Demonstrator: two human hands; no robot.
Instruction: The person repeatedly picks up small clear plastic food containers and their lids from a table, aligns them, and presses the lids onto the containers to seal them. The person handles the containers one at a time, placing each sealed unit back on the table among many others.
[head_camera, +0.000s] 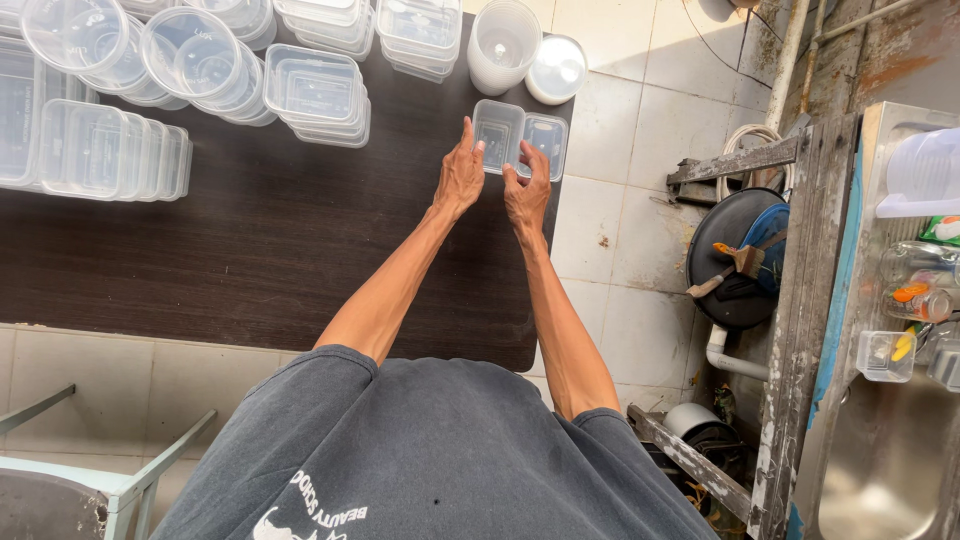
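stacked clear containers (315, 95), round tubs (195, 55), dark table (250, 250), steel sink (880, 450), paintbrush (740, 262)

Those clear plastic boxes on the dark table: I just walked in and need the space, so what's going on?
A person in a dark grey shirt holds a two-compartment clear container at the table's far edge, left hand on its near-left corner and right hand on its near edge. Stacks of rectangular containers and round tubs lie around it.

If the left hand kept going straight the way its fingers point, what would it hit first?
The left hand already touches the clear two-compartment container; beyond it, probably the stack of round tubs, though depth is unclear.
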